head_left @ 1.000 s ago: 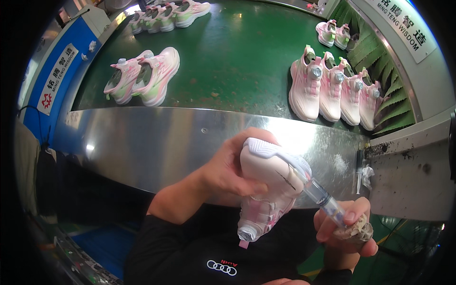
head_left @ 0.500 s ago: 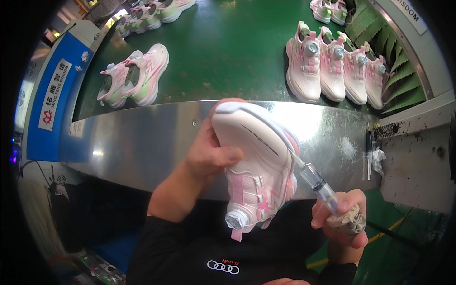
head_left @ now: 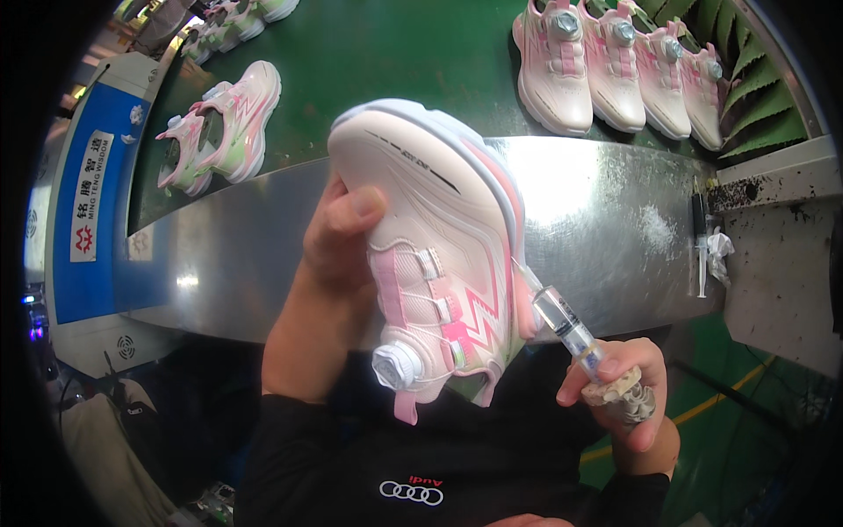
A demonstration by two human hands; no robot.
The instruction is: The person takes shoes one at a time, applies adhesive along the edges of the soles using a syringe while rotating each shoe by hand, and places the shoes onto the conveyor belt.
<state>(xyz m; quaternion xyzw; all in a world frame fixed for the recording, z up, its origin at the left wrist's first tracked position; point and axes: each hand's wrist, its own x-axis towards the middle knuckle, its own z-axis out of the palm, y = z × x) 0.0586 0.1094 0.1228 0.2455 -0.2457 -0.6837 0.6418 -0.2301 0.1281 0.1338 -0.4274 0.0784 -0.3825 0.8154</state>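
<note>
A pink and white sneaker (head_left: pixel 413 206) with a round lace dial is gripped by my left hand (head_left: pixel 342 224) around its toe end, thumb on the upper. The toe points away from me and the dial end hangs toward my chest. My right hand (head_left: pixel 628 378) is closed on a clear syringe (head_left: pixel 564 321) and also has a crumpled greyish cloth or tissue (head_left: pixel 628 397) in its grasp. The syringe's thin tip meets the shoe's right edge, where the upper joins the pale blue and pink sole. Some of my left fingers are hidden behind the shoe.
Below my hands' far side runs a metal ledge (head_left: pixel 237 255) before a green belt (head_left: pixel 386 53). Several matching sneakers (head_left: pixel 558 79) stand at the back right; a pair (head_left: pixel 228 123) lies at the left. Another syringe (head_left: pixel 700 233) and crumpled white tissue (head_left: pixel 718 255) rest on the right.
The shoe has moved left and away from me and turned, showing more of its side. The syringe followed, its tip now farther back along the sole seam. The view has shifted too.
</note>
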